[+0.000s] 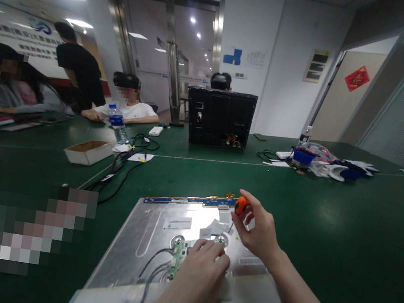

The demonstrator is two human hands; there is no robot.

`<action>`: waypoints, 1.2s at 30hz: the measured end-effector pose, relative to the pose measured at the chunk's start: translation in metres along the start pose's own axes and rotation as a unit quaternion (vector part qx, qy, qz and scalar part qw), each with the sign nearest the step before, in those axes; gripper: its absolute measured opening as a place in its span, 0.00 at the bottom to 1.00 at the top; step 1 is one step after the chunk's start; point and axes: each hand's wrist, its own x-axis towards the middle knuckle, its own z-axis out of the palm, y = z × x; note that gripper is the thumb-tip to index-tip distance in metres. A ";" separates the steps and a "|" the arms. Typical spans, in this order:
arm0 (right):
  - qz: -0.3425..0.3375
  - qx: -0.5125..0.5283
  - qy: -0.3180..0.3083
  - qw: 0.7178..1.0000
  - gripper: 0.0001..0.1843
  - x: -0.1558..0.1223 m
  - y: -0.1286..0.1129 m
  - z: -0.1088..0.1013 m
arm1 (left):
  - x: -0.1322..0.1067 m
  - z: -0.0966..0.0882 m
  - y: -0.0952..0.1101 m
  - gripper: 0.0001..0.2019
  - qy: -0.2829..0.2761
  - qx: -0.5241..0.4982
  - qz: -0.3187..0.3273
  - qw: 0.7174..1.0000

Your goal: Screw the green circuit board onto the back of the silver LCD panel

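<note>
My right hand (pixel 261 228) pinches the orange-and-black handle of a screwdriver (pixel 241 206). Its thin shaft points down to a round metal mount at the top right corner of a green circuit board (pixel 179 257). My left hand (pixel 205 266) rests over that board with its fingers curled and pressed onto it, hiding much of it. Beneath both hands lies a flat silver metal display panel (pixel 122 251), its back facing up. A narrow blue circuit strip (pixel 175 200) runs along the panel's far edge. Dark cables (pixel 148 278) leave the board on its left side.
Ahead stands a black monitor casing (pixel 220 119). To the left are an open box (pixel 88 151), a water bottle (pixel 117 126) and black cables (pixel 123 170). Bags and gloves (pixel 329 165) lie at the far right. Several people sit or stand around the green table (pixel 364 236).
</note>
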 end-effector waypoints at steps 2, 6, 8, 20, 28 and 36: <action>-0.011 0.003 -0.002 1.000 0.26 0.000 -0.003 0.000 | 0.000 0.006 -0.002 0.09 0.002 -0.005 -0.004 1.000; -0.021 0.003 0.000 1.000 0.26 0.001 -0.008 -0.001 | -0.003 0.012 -0.003 0.07 0.000 -0.011 -0.017 1.000; -0.025 0.005 0.001 1.000 0.26 0.002 -0.010 -0.001 | -0.004 0.011 -0.003 0.06 -0.007 -0.018 -0.023 1.000; 0.104 0.082 0.026 0.991 0.21 0.003 -0.010 -0.009 | -0.029 0.035 -0.004 0.07 0.201 0.042 0.062 0.977; 0.137 0.126 -0.030 0.982 0.21 -0.003 -0.016 0.003 | -0.050 0.061 -0.005 0.11 0.183 0.091 0.097 0.974; 0.121 0.109 -0.039 0.986 0.22 -0.004 -0.023 0.005 | -0.053 0.073 -0.007 0.16 0.191 0.108 0.100 0.970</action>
